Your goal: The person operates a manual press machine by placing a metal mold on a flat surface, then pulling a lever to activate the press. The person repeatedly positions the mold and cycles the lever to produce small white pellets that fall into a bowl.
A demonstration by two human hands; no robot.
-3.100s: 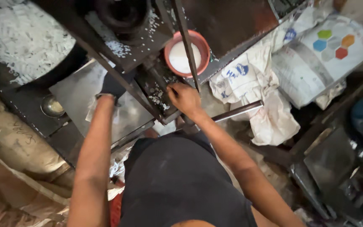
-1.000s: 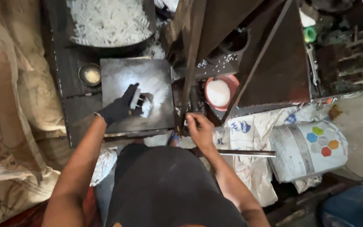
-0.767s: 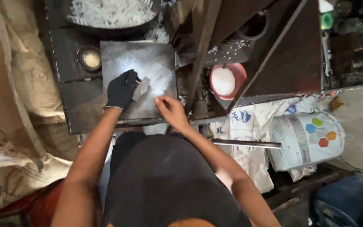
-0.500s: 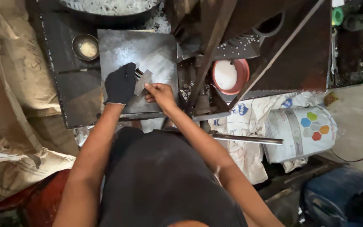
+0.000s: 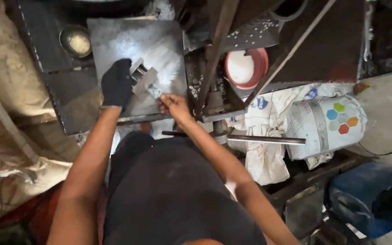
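My left hand, in a black glove, grips a small grey metal block over a flat steel plate. My bare right hand rests at the plate's near edge, fingertips touching the white-dusted lower end of the block. White powder streaks the plate around the block. Whether the right hand pinches anything is unclear.
A red bowl of white powder sits right of a dark upright press frame. A small round tin lies left of the plate. A steel lever bar, white sacks, a blue drum and burlap surround me.
My right hand left the lever area and came left onto the plate beside the block. The gloved left hand kept hold of the block. My view shifted.
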